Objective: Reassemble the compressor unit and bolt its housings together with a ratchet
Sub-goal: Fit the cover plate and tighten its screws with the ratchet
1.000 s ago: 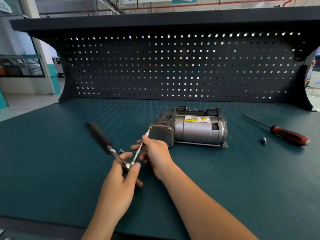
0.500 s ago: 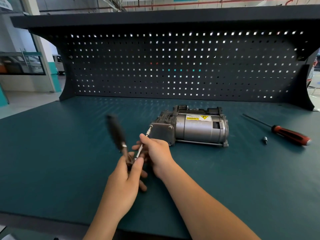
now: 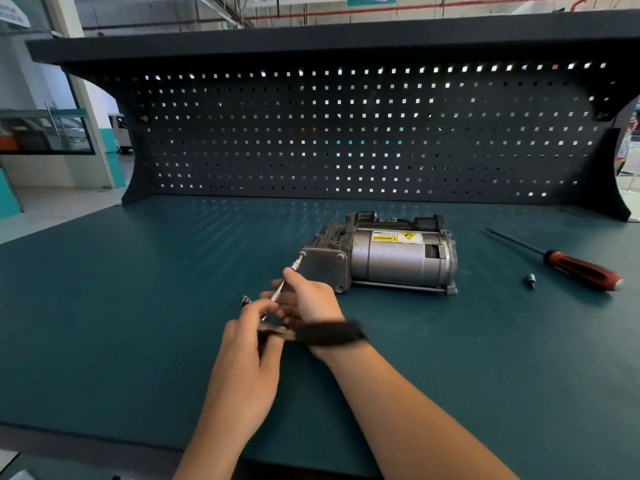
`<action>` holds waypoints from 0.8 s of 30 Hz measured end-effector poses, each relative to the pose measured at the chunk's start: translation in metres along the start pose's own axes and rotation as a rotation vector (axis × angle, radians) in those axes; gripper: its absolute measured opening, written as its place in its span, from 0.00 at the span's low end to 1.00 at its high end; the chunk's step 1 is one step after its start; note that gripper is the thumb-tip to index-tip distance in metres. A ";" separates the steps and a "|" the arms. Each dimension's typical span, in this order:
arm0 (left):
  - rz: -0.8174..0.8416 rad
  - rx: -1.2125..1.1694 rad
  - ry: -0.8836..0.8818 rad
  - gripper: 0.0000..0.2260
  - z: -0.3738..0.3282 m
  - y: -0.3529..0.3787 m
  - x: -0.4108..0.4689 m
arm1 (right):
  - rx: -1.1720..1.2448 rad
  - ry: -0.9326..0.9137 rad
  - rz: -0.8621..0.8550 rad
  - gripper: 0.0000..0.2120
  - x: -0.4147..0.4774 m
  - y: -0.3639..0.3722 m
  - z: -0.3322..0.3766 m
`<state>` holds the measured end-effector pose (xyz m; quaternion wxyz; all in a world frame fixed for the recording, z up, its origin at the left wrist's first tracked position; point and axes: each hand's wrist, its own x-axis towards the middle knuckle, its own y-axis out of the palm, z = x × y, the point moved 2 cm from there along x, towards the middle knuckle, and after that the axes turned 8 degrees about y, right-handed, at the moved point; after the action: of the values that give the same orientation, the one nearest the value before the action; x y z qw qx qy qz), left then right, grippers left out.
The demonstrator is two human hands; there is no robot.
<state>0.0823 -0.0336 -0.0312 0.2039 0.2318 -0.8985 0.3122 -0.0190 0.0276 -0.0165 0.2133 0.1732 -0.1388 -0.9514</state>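
Partly hidden: the head of the ratchet (image 3: 329,332) sits inside curled fingers, so its joint with the extension bar (image 3: 278,292) cannot be seen.
Blurred: the ratchet's black handle is a smear pointing right, crossing in front of the right wrist.
Hard to make out: a small dark piece (image 3: 246,300) lies on the bench mat (image 3: 104,323) just beyond the left fingertips, too small to name.
Cut off: both forearms run out at the bottom edge.
Left hand (image 3: 249,344): fingers are curled round the ratchet's head end, gripping it.
Right hand (image 3: 308,299): thumb and fingers pinch the thin extension bar around its middle, with the knuckles towards the camera.
Extension bar: it slants up and right from the hands, and its tip meets a bolt (image 3: 302,253) at the upper left corner of the end plate (image 3: 323,268).
Compressor unit (image 3: 398,261): it lies on the mat at centre with the end plate facing the hands. The metal cylinder points right and carries a yellow warning label on top.
Screwdriver (image 3: 581,271): red-handled, it lies well to the right with a small bit (image 3: 530,281) near it.
Pegboard (image 3: 346,133): dark, it stands upright behind the bench.
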 end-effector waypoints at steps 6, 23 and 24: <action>0.043 0.061 -0.004 0.10 -0.002 0.000 -0.001 | 0.003 -0.094 -0.049 0.12 -0.002 -0.003 -0.001; -0.218 -0.816 -0.392 0.07 0.006 -0.010 0.007 | 0.039 -0.035 -0.027 0.11 -0.002 -0.004 0.001; -0.216 -0.803 -0.392 0.08 0.005 -0.009 0.007 | 0.021 -0.053 -0.027 0.11 -0.002 -0.004 0.001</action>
<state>0.0807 -0.0456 -0.0270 0.1352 0.2812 -0.9406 -0.1335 -0.0189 0.0326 -0.0158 0.1949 0.1522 -0.1520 -0.9570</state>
